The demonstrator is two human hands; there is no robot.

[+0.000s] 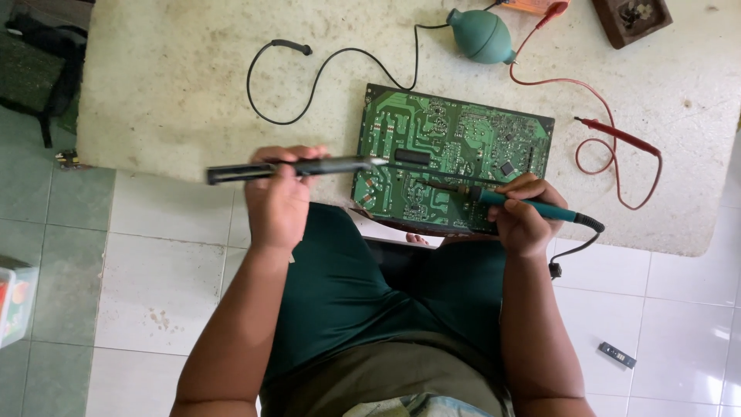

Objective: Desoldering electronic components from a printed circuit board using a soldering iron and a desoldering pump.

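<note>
Two hands work over the green circuit board (451,158) on the bench (170,93): left hand (276,202) fingers grip a black desoldering pump (289,168), right hand (523,216) fingers grip a teal-handled soldering iron (509,201).

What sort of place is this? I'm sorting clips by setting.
Probably a home or small electronics repair spot, not a proper lab: a green circuit board lies on a worn low table over a tiled floor, with red meter leads and a soldering iron in the right hand.
</note>
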